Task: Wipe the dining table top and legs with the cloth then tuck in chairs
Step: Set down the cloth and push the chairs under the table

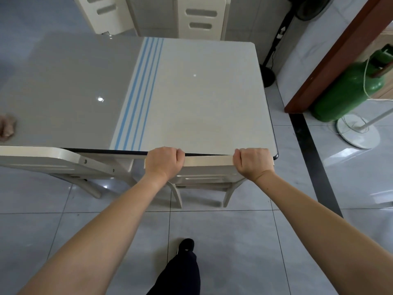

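At the near edge of the glossy grey-and-white dining table (202,92), my left hand (164,161) and right hand (254,163) grip the cream slotted-back chair (208,161), nearly tucked; the crumpled pinkish cloth (7,127) lies far left, wiping looks done, a second cream chair (53,160) left untucked.

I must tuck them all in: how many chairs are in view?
4: one chair at the table's near edge, held by left hand and right hand; one left of it; two along the far edge. More may be out of view.
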`<state>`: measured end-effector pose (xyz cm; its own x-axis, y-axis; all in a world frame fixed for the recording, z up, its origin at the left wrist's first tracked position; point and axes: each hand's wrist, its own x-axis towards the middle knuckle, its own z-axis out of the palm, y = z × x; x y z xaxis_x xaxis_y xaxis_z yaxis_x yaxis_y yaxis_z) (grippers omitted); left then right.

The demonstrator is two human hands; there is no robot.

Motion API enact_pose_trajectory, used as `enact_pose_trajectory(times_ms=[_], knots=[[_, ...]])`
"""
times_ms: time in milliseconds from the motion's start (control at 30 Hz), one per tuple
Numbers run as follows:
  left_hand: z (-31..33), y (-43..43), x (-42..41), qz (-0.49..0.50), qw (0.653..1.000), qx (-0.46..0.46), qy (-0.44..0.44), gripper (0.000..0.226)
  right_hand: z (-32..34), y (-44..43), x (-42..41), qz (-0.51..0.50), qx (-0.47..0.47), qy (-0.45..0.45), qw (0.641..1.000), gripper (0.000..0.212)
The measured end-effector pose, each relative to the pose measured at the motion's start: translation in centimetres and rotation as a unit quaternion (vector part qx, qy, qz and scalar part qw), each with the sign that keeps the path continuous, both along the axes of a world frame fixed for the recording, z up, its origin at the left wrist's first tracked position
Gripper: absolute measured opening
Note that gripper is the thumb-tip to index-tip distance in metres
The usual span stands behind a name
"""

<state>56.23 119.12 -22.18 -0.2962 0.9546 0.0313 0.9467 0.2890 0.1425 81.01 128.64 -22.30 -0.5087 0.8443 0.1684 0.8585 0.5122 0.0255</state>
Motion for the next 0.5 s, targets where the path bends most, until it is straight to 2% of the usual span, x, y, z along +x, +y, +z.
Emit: enact_pose_trajectory(times_ms=[500], knots=[[0.7, 1.3, 0.5, -0.042, 0.998, -0.017, -0.036, 0.045, 0.5, 0.7, 0.2, -0.039, -0.039, 0.021, 0.998, 0.046]])
